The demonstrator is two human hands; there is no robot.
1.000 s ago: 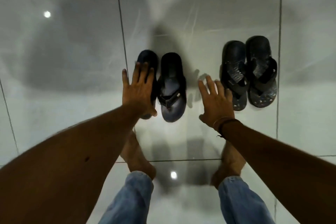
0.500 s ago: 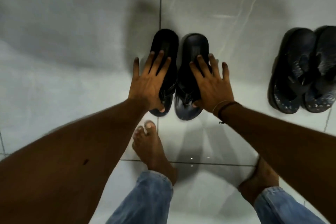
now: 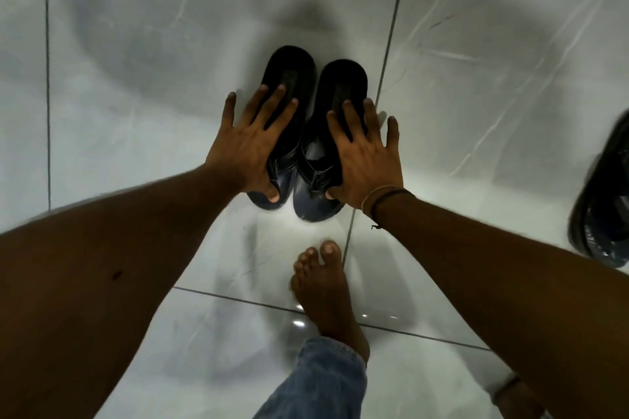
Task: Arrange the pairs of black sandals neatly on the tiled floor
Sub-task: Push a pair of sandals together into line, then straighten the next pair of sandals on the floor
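At the centre of the frame both arms reach forward. The left hand [image 3: 250, 150] lies flat, fingers spread, on the left sandal [image 3: 287, 105]; the right hand [image 3: 366, 160] lies spread on the right sandal [image 3: 340, 92]. The sandals sit side by side, touching, on the tiled floor [image 3: 153, 85]. Another sandal [image 3: 602, 201] lies at the right edge.

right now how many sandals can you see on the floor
3. Two lie side by side at centre: the left sandal under the left hand, the right sandal under the right hand. A third sandal is cut off at the right edge; its partner may be out of frame.
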